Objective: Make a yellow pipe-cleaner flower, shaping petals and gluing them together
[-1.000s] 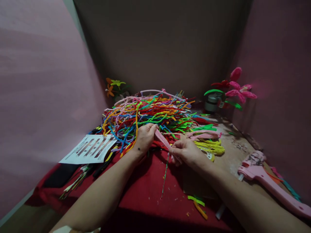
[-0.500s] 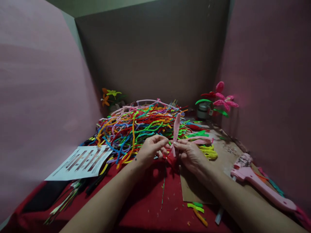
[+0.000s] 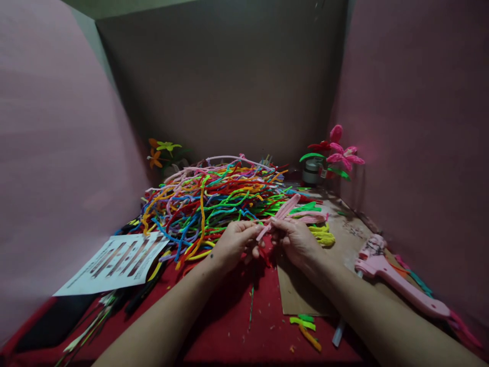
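Between my two hands is a pink pipe-cleaner petal (image 3: 287, 206), a long narrow loop tilted up to the right. My right hand (image 3: 297, 238) pinches it near its lower end with thumb and forefinger. From the left, my left hand (image 3: 240, 240) pinches the pink end at the same spot, fingers curled. Red pipe-cleaner pieces (image 3: 266, 255) show just below the fingers; whether a hand holds them I cannot tell. A thin green stem (image 3: 251, 306) extends below my left hand. Another pink loop (image 3: 311, 218) lies behind my right hand.
A big heap of coloured pipe cleaners (image 3: 214, 204) lies behind my hands. On the right are a pink glue gun (image 3: 401, 285), yellow loops (image 3: 324, 235) and cardboard (image 3: 301, 298). A printed sheet (image 3: 114, 262) lies left. Pipe-cleaner flowers (image 3: 346, 155) stand at the back right.
The pink petal has tipped from nearly upright to slanting right. Both hands stay close together around its lower end. The whole view has shifted slightly.
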A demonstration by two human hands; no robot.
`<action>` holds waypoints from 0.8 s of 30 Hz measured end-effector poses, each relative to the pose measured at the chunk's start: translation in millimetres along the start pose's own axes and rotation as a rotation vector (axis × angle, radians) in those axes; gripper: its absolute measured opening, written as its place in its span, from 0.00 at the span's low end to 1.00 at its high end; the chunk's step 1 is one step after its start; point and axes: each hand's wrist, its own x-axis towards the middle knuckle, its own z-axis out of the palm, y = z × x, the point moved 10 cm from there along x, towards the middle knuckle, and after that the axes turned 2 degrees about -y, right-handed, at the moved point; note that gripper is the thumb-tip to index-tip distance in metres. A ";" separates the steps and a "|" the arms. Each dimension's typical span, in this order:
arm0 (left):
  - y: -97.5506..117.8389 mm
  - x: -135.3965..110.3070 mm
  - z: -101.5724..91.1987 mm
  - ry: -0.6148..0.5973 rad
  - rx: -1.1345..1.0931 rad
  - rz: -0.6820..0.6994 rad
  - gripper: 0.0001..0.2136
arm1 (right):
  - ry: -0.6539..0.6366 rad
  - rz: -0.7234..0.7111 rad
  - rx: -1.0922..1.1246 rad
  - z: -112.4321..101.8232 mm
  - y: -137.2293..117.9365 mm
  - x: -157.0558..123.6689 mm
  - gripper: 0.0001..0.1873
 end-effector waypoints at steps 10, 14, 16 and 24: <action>-11.2 2.2 -2.5 -0.025 -0.047 -0.076 0.09 | 0.112 0.000 -0.029 -12.6 2.5 2.5 0.13; -10.3 2.1 -0.5 0.004 -0.043 -0.056 0.10 | 0.130 0.019 -0.029 -10.5 2.2 -0.3 0.11; -9.2 2.1 -0.3 0.035 -0.020 -0.039 0.12 | 0.119 0.031 -0.042 -7.5 2.7 -2.1 0.10; -4.7 -1.0 -4.6 0.142 0.085 0.011 0.14 | 0.045 -0.021 -0.141 -0.9 2.5 -2.6 0.10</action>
